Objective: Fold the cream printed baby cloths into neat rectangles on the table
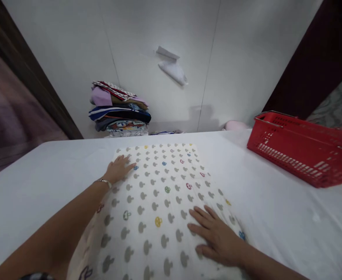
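Note:
A white cloth printed with grey and coloured mushrooms lies spread over the white-covered table, its near end running out of view at the bottom. My left hand rests on the cloth's left edge toward the far end, fingers apart. Lower down on the right side, my right hand lies flat on the print with its fingers spread. Neither hand grips anything. A bracelet circles my left wrist.
At the table's right stands a red plastic basket. Beyond the far edge, a stack of folded clothes rises against the white wall. Papers hang on that wall. A pink object shows behind the table, and a curtain hangs at left.

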A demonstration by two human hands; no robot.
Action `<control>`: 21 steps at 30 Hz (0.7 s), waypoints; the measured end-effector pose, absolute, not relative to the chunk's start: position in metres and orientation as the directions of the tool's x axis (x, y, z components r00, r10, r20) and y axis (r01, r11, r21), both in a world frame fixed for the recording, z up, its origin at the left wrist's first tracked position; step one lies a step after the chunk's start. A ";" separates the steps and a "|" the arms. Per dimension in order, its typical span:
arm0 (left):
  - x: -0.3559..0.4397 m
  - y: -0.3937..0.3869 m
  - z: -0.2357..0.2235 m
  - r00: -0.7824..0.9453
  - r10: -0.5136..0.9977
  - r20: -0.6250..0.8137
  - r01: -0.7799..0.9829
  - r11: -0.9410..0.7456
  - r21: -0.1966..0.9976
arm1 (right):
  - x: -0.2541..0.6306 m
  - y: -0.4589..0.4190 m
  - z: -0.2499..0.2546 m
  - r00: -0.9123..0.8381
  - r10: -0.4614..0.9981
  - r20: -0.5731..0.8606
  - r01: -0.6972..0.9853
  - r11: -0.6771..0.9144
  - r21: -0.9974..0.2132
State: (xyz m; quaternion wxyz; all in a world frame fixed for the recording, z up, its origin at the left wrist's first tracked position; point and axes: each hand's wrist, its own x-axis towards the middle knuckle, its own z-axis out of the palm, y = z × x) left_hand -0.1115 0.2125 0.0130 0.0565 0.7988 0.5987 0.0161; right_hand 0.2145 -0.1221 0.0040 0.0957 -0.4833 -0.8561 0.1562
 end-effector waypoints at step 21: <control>-0.145 0.030 0.013 0.222 0.975 0.022 0.967 -0.223 0.119 | 0.254 -0.131 0.026 -0.093 0.986 0.138 0.843 0.152 -0.516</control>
